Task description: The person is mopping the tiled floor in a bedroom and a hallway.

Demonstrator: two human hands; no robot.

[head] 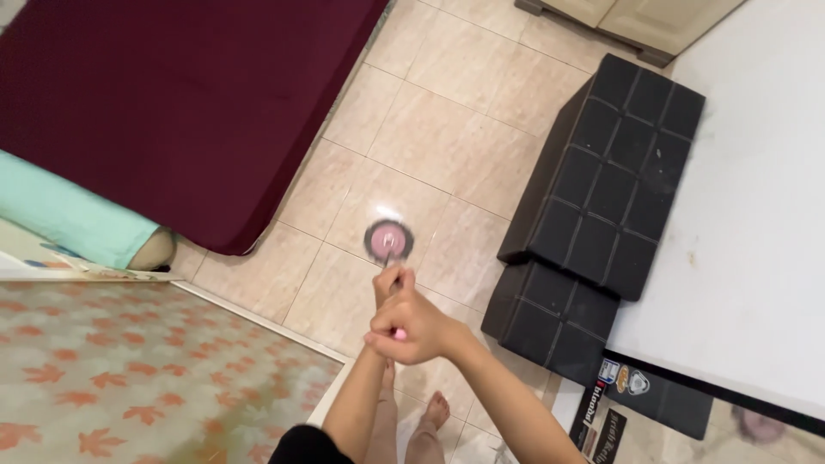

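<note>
Both hands [402, 314] on pink-headed mop [388, 241]

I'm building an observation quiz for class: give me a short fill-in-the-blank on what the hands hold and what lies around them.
1. Both hands, left hand and right hand, grip one mop handle with a round ____ head.
2. The mop head rests on the beige ____ floor.
3. The quilted ottoman is ____.

Missing words: pink; tiled; black

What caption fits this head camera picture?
Both hands grip a mop handle, its round pink head on the beige tiled floor.
</note>
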